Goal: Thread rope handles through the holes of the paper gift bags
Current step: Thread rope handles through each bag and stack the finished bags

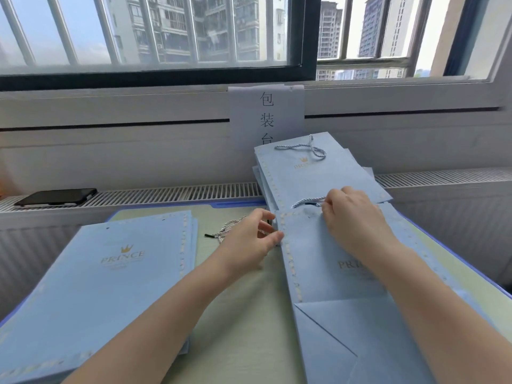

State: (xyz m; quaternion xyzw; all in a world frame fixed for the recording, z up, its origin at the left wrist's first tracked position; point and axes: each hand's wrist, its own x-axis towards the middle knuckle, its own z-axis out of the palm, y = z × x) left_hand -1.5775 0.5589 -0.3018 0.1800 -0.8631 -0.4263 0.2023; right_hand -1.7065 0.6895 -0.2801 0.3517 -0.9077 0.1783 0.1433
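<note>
Rope handle [306, 203] arches over the top edge of the flat blue gift bag [327, 261] lying on the right of the worktop [235, 314], its mouth pointing toward the window. The right hand [352, 217] pinches the rope near the bag's upper edge, fingers curled down onto the paper, apparently feeding an end through a hole; the hole itself is hidden under the fingers. The left hand [249, 239] grips the bag's left edge between thumb and fingertips, probably to keep the paper from sliding while the rope is worked. Loose ropes [224, 231] with dark tips lie just beyond that hand, near enough to be picked up next.

Behind the bag, a pile of bags [313, 173] leans on the radiator ledge, the top one already carrying a twisted handle [304, 148], so it looks like the finished pile. On the left lies a stack of unthreaded bags [110, 273], their punched holes bare.

The worktop is pale green with a blue rim, pushed against a white radiator grille [166, 192] where a dark phone [56, 196] rests. A paper sign [266, 115] with characters hangs below the window [166, 31], which shows tall apartment blocks in daylight.
</note>
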